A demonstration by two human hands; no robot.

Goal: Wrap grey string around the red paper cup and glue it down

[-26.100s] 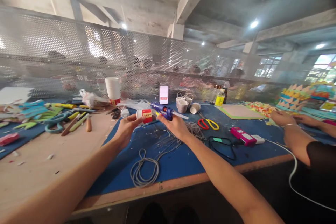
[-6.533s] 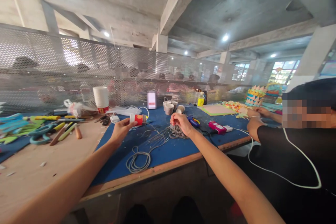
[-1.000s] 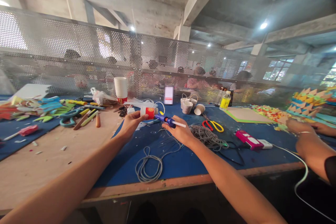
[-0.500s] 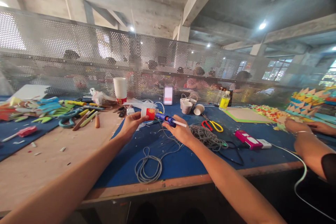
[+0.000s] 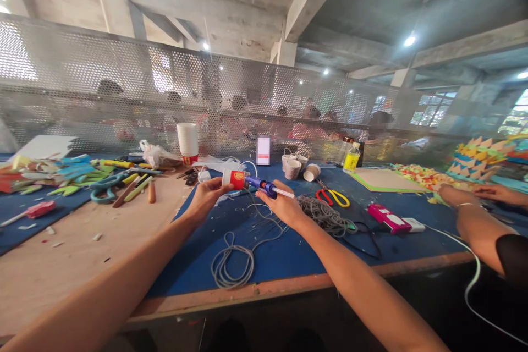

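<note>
My left hand (image 5: 207, 198) is closed on a red and white paper cup (image 5: 235, 179), which lies sideways in the air above the blue table cover. A blue glue gun (image 5: 262, 186) is in my right hand (image 5: 284, 204), a clear glue stick (image 5: 284, 192) poking out of its back end. The gun's nozzle points left at the cup's red part; whether it touches cannot be made out. Below my hands a coil of grey cord (image 5: 234, 261) rests on the cover, and a tangled heap of the same cord (image 5: 325, 214) lies right of my right hand.
Scissors (image 5: 336, 197) with red and yellow handles, cord-wrapped cups (image 5: 292, 168), a yellow-labelled bottle (image 5: 352, 158) and a pink box (image 5: 389, 219) stand or lie to the right. Stacked paper cups (image 5: 187, 140) and craft knives are left. A co-worker's hands (image 5: 457, 196) work at far right.
The cup and glue gun keep nearly the same pose between my hands. The co-worker's arms at the far right have shifted slightly left in view.
</note>
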